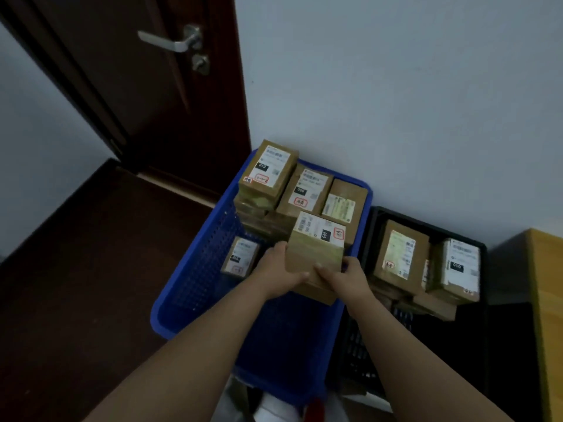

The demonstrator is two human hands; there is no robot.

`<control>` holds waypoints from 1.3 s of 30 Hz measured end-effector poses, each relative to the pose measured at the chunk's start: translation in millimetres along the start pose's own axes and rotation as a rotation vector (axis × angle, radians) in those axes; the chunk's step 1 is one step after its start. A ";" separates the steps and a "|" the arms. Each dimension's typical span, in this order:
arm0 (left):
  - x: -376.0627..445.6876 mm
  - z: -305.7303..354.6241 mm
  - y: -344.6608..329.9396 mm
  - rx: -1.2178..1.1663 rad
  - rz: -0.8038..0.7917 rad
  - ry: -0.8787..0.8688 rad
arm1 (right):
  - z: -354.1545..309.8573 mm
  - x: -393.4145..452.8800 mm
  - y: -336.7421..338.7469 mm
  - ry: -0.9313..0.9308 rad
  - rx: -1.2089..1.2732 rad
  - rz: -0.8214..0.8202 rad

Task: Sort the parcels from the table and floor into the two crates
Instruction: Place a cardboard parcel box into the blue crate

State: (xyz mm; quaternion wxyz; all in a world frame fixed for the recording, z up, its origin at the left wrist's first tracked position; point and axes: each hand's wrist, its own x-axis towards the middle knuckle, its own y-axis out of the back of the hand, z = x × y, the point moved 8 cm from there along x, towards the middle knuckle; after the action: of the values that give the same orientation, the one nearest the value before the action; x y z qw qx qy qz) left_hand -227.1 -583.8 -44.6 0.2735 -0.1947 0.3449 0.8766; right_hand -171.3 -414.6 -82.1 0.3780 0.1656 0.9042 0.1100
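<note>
Both hands hold a brown cardboard parcel (pixel 316 248) with a white label over the blue crate (pixel 195 287). My left hand (pixel 275 269) grips its left side and my right hand (pixel 344 277) grips its near right corner. Several labelled parcels (pixel 300 190) are stacked at the far end of the blue crate, and a small one (pixel 240 258) lies low on its left side. To the right, against the wall, the black crate (pixel 377 217) holds several parcels (pixel 402 257).
A dark wooden door (pixel 152 86) with a metal handle stands at the back left over a dark floor (pixel 76 284). The corner of a yellow wooden table (pixel 548 300) shows at the right edge. A pale wall rises behind the crates.
</note>
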 end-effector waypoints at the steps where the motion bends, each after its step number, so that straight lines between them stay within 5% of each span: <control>1: 7.7 1.8 -1.5 0.013 -0.030 -0.033 | 0.3 2.6 -0.7 0.009 0.038 0.015; 6: 45.9 8.0 -2.6 0.093 -0.090 -0.123 | -11.5 23.0 -1.0 0.081 0.149 0.063; 17: 158.8 18.9 49.3 0.192 0.137 -0.132 | -84.2 131.4 -38.4 0.209 -0.025 0.081; 20: 171.8 16.8 53.8 0.426 0.178 -0.125 | -92.1 144.4 -50.9 0.240 -0.167 0.056; 24: 176.9 2.6 44.5 0.707 0.081 -0.063 | -95.0 149.2 -61.2 0.254 -0.367 0.039; 31: 176.2 4.9 51.9 0.741 -0.030 -0.018 | -98.6 148.1 -55.2 0.232 -0.444 -0.106; 39: 114.6 27.4 50.1 0.860 0.002 -0.139 | -91.6 73.9 -19.1 0.258 -0.558 -0.006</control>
State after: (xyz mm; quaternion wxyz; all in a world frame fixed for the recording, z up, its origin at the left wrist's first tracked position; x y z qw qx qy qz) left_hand -350.8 -555.5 -61.6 0.3513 -0.0031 0.6597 0.6643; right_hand -290.0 -410.7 -72.9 0.2911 0.0376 0.8801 0.3731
